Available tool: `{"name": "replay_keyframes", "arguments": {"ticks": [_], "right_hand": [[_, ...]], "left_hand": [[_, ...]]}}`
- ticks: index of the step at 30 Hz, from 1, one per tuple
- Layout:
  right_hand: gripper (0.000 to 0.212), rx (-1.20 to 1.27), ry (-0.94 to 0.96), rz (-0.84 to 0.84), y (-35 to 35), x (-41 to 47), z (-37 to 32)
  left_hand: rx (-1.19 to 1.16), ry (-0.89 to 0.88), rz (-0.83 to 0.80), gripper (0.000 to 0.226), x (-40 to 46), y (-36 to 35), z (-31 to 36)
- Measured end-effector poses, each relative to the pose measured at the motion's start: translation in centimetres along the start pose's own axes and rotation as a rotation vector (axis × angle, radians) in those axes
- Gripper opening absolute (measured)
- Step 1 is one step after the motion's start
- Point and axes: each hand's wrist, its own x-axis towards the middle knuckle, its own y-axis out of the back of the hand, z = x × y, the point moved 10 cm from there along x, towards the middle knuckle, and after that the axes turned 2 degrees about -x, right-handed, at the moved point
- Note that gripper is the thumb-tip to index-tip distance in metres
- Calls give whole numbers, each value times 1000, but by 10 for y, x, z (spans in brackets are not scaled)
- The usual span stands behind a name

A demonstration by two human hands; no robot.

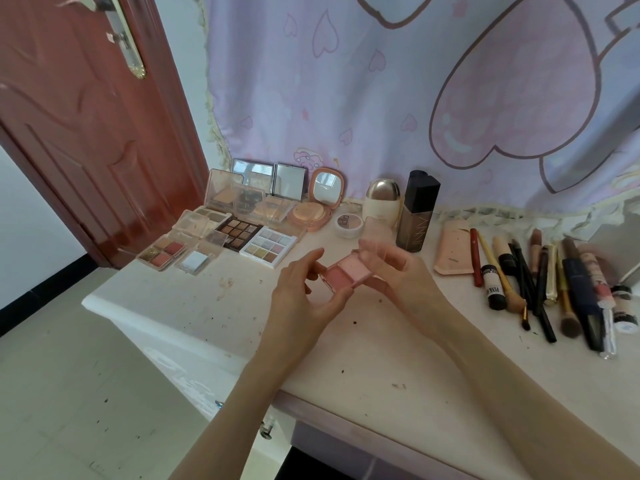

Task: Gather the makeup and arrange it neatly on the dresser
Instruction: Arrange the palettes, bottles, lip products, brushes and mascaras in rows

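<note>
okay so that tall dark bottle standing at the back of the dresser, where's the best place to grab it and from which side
Grip the tall dark bottle around its middle, coming from the front. It stands upright with flat sides, and the curtain blocks the back. The cream bottle crowds its left, so keep fingers on the front and right faces.

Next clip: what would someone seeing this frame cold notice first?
Both hands at centre hold an open pink blush compact above the dresser: left hand grips its base, right hand its clear lid. Opened palettes cluster at back left. Brushes and pencils lie in a row on the right.
</note>
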Motion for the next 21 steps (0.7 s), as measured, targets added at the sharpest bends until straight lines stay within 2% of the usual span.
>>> {"name": "replay_keyframes", "arguments": {"ticks": [4, 10, 15, 21], "right_hand": [[9, -306, 123, -78, -32, 12, -24], [24, -524, 216, -162, -118, 57, -30], [14, -621, 227, -125, -161, 85, -20], [17, -788, 301, 2, -162, 99, -26]], "left_hand": [[89, 35, 73, 60, -5, 38, -19], [200, 216, 226, 62, -14, 112, -71], [277, 372, 301, 66, -14, 140, -107], [428, 381, 290, 66, -7, 137, -118]]}}
